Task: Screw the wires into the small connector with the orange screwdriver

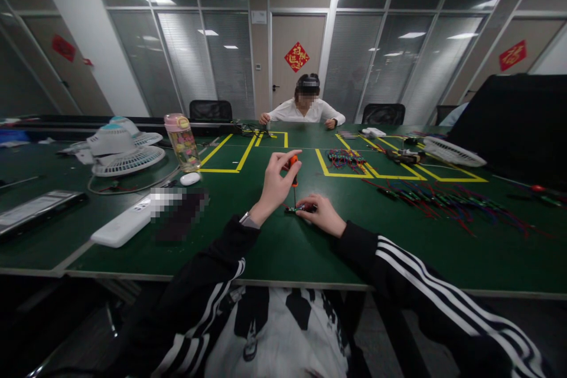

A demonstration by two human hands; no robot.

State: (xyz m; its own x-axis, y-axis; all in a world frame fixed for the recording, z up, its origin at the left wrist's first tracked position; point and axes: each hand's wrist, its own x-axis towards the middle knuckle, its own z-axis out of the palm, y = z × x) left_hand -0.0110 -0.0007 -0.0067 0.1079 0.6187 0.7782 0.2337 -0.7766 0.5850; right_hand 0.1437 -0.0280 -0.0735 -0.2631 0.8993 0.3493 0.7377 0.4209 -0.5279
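Note:
My left hand (280, 180) is closed around the orange and black handle of a screwdriver (294, 160). The screwdriver stands upright, its shaft running down to a small green circuit board (290, 209) on the table. My right hand (322, 214) grips the right side of that board and holds it against the table top. The fingers hide much of the board, and whether the tip sits in a screw cannot be made out.
On the right lie many wired circuit boards (452, 201), with a wire bundle (345, 159) inside yellow tape. To the left are a white power strip (126, 221), a mouse (190, 178), a bottle (182, 142) and white fans (128, 159). A person (305, 106) sits opposite.

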